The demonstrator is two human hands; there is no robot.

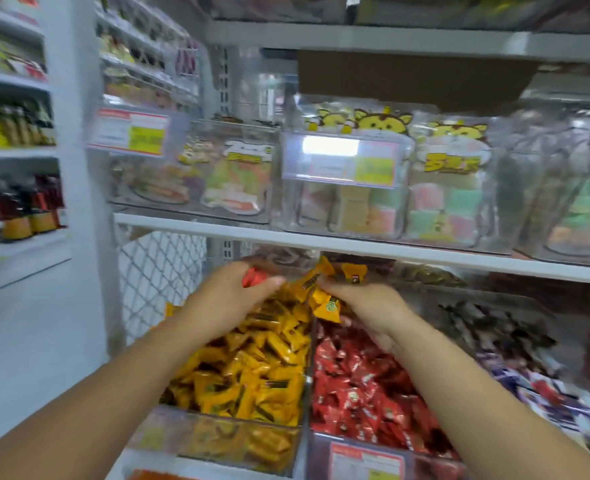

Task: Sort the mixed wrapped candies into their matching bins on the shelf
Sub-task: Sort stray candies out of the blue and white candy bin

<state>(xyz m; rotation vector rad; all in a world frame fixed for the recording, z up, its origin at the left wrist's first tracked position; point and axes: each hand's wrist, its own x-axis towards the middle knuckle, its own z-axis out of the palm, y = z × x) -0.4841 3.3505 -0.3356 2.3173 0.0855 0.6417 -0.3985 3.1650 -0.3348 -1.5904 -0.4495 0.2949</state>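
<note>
head view: the left hand point(229, 297) is hovering over the back of the yellow bin point(238, 441), its fingers point(275, 281) curling round a red candy point(253, 278). only a corner of that wrapper is peeking out by the thumb, so whether there is more than one piece inside is hard to tell. the right hand point(368, 306) is reaching in just beside it, over the divider point(308, 379) between the bins, and is pinching a bunch of yellow candies point(321, 296). its fingertips are hiding behind the wrappers and the back of the hand.

below the hands, the yellow pile point(252, 372) is filling the yellow bin, and the red pile point(362, 386) is filling the red bin point(342, 455) next to it on the right. the red bin's front and its label are getting cut off at the bottom edge. further right, blue and white candies point(546, 393) are smearing into blur.

the shelf board point(217, 227) is crossing above the hands and covering the backs of both bins. on it, clear boxes point(349, 202) are holding bagged sweets, with print too blurred to read. a price tag point(129, 133) at the left is unreadable too. a brown cardboard sheet point(407, 77) is hanging under the top shelf.
</note>
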